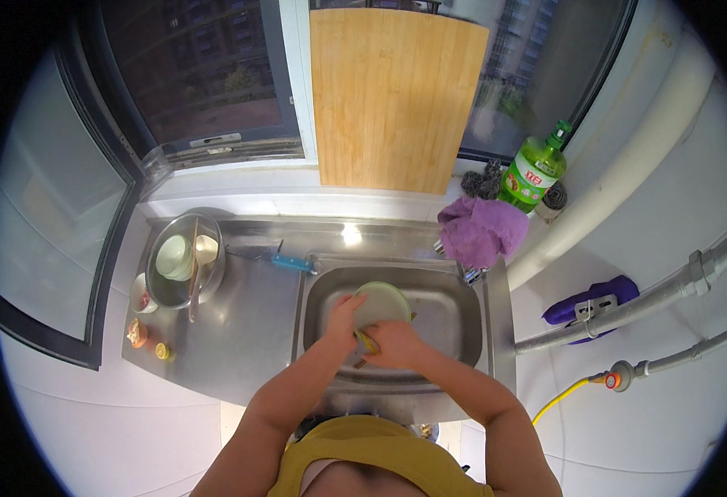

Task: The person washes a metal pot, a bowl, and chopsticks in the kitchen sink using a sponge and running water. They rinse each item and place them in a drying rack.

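Over the stainless steel sink (453,329), my left hand (343,322) grips the left rim of a pale plate with a green edge (387,301). My right hand (394,343) is at the plate's near side, its fingers closed around a yellow and green item (368,341), perhaps a sponge or cloth; its exact kind is partly hidden by the fingers. The two hands are close together. Small brown scraps lie in the basin near the plate. Behind the sink's right end, a purple cloth (482,231) hangs over the faucet (474,275).
Left on the counter stand a metal bowl (214,279) holding pale bowls, a small bowl (138,293), a cut lemon (162,351) and a blue-handled tool (293,262). A wooden board (397,99) leans at the window. A green detergent bottle (532,174) and steel scourers (482,181) stand on the sill.
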The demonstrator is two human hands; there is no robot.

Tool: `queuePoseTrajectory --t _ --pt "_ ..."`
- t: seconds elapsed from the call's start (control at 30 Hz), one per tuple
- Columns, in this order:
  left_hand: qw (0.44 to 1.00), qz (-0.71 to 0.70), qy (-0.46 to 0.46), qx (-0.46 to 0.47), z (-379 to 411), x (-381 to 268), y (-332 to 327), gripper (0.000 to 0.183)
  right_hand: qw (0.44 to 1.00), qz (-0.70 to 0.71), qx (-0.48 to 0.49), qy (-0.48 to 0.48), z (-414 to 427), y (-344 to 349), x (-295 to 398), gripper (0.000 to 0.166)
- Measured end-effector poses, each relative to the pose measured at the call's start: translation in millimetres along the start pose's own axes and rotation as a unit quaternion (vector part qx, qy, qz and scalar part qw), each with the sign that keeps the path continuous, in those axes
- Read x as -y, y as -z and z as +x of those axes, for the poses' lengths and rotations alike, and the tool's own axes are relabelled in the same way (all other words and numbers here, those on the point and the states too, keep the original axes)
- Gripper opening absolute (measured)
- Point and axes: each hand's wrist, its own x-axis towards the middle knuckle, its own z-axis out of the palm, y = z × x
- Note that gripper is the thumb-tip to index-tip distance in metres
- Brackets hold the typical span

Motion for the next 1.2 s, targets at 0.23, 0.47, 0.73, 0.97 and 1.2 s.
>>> queuePoseTrajectory --t 0.23,0.47,0.73,0.97,1.2 --pt "0.999 0.019 0.02 0.02 -2.3 -5.8 6.9 0.031 0.986 -0.139 -0.081 0.041 -14.1 5.0 -20.3 0.031" --pt "0.994 0.079 -0.018 -0.071 -19.8 -17.7 -8.0 0.036 0.877 0.278 -0.384 -0.075 -14.9 -29.7 -24.3 0.04" --pt "0.921 0.306 -0.235 -0.056 -5.8 15.2 4.2 0.046 0.365 0.874 -0.266 -0.181 -11.5 -54.9 -28.6 0.054" --pt "0.675 0.609 -0.411 0.067 -53.0 -9.8 -6.3 0.072 0.46 0.808 -0.265 -0.256 -8.4 -76.8 -40.4 0.055" --pt "0.295 0.831 -0.369 0.293 -68.9 -48.6 -30.6 0.048 0.473 0.822 -0.178 -0.263 -18.2 -104.8 -71.2 0.044"
